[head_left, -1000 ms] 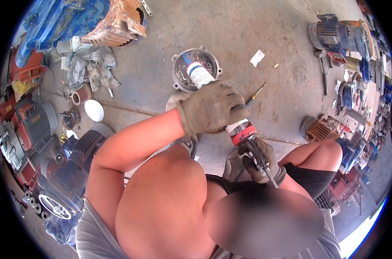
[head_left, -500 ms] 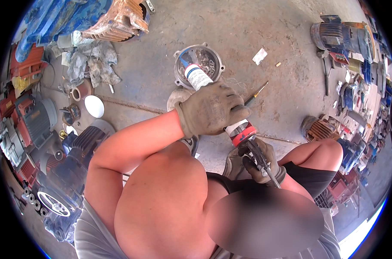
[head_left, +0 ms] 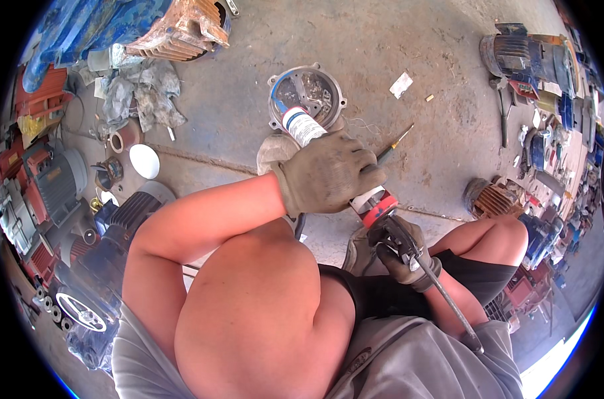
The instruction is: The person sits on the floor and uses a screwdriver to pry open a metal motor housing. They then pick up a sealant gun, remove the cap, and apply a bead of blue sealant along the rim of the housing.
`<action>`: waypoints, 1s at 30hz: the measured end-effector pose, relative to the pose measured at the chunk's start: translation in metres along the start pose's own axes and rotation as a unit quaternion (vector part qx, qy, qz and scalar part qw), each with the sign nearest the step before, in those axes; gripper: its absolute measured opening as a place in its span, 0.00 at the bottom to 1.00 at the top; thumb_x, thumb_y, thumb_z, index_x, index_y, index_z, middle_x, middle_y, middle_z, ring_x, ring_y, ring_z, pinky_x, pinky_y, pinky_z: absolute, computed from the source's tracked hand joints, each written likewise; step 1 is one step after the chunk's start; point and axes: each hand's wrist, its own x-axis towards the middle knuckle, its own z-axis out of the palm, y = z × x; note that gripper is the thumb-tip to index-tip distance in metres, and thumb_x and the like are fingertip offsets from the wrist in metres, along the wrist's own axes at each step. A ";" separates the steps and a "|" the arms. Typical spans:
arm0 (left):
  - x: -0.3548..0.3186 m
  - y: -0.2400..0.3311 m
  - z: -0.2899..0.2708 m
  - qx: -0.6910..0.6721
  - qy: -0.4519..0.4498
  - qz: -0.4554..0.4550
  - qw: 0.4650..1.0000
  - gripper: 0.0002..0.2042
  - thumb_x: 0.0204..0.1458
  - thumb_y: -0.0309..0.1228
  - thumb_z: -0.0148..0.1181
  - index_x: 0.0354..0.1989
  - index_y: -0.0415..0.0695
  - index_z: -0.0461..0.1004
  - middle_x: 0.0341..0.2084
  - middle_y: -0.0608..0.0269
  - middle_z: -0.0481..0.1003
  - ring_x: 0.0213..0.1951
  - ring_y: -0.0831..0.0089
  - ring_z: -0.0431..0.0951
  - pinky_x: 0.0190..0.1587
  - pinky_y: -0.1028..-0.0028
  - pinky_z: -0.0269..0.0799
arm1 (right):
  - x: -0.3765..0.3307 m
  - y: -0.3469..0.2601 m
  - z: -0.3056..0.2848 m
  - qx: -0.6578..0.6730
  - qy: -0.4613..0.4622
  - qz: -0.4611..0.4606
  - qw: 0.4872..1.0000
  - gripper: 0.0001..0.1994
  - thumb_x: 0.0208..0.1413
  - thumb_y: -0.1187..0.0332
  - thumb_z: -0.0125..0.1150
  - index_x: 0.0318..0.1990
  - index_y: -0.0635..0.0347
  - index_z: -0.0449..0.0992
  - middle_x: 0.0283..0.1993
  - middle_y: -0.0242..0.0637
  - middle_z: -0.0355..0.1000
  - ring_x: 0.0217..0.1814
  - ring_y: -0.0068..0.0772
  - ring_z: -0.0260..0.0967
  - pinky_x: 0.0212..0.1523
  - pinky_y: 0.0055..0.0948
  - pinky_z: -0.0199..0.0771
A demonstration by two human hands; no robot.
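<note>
At the far left, a grey motor [head_left: 61,181] stands among red and blue machines, with a white handwheel [head_left: 81,312] nearer the person. Above them, a large blue casing [head_left: 93,30] joins a rusty finned housing [head_left: 179,33], and crumpled plastic sheeting [head_left: 159,90] lies just below it. A white disc [head_left: 144,161] is near a short brown ring [head_left: 124,138].

Toward the middle, a round metal cover [head_left: 340,103] with bolt lugs lies on the floor [head_left: 362,40]. The blue nozzle [head_left: 279,105] of a white cartridge [head_left: 304,128] extends over it; whether they touch, I cannot tell. The gloved left hand [head_left: 328,171] grasps the cartridge from above, its fingers wrapped around the middle.

The cartridge sits tilted in a caulking gun [head_left: 380,211] with a red collar. A screwdriver [head_left: 397,141] lies just beyond the left hand, and a white scrap [head_left: 401,85] farther off. The gloved right hand [head_left: 411,249] has its fingers curled around the gun's handle; how hard they squeeze, I cannot tell. The gun's rod [head_left: 451,311] runs back toward the person.

At the right are a rusty finned part [head_left: 495,197] and, farther away, a dark motor [head_left: 514,56].
</note>
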 end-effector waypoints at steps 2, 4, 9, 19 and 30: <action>0.000 0.001 0.003 -0.008 -0.017 -0.009 1.000 0.22 0.38 0.32 0.75 0.46 0.48 0.80 0.37 0.61 0.80 0.43 0.59 0.83 0.48 0.60 0.77 | -0.002 0.001 0.000 0.008 0.002 -0.001 1.000 0.16 0.47 0.77 0.60 0.46 0.62 0.78 0.39 0.42 0.78 0.39 0.41 0.79 0.43 0.38 0.79; 0.001 0.002 0.009 -0.012 -0.001 -0.011 1.000 0.21 0.39 0.32 0.74 0.46 0.47 0.80 0.37 0.60 0.80 0.43 0.58 0.83 0.48 0.60 0.78 | -0.005 0.004 -0.002 0.006 0.002 -0.006 1.000 0.16 0.48 0.78 0.62 0.47 0.63 0.78 0.40 0.43 0.78 0.39 0.44 0.79 0.43 0.41 0.79; 0.006 0.008 0.013 -0.027 0.020 -0.025 0.999 0.21 0.42 0.33 0.75 0.46 0.46 0.79 0.37 0.59 0.80 0.44 0.57 0.84 0.48 0.59 0.79 | -0.013 0.007 -0.006 0.024 0.004 0.043 0.999 0.15 0.48 0.78 0.62 0.46 0.62 0.78 0.40 0.40 0.78 0.40 0.39 0.77 0.44 0.39 0.78; 0.023 0.015 0.022 -0.061 0.003 -0.047 0.997 0.18 0.48 0.38 0.73 0.44 0.45 0.76 0.36 0.55 0.80 0.44 0.54 0.84 0.50 0.56 0.78 | -0.028 0.009 -0.024 0.118 0.003 0.135 0.984 0.20 0.55 0.81 0.58 0.57 0.61 0.76 0.42 0.34 0.79 0.44 0.26 0.77 0.47 0.30 0.79; 0.051 0.013 0.026 -0.108 0.020 -0.109 0.988 0.21 0.49 0.40 0.74 0.46 0.43 0.76 0.38 0.52 0.81 0.45 0.51 0.85 0.51 0.54 0.78 | -0.020 0.004 -0.077 0.173 -0.025 0.115 0.978 0.37 0.54 0.88 0.55 0.73 0.55 0.64 0.43 0.41 0.79 0.46 0.35 0.80 0.50 0.39 0.82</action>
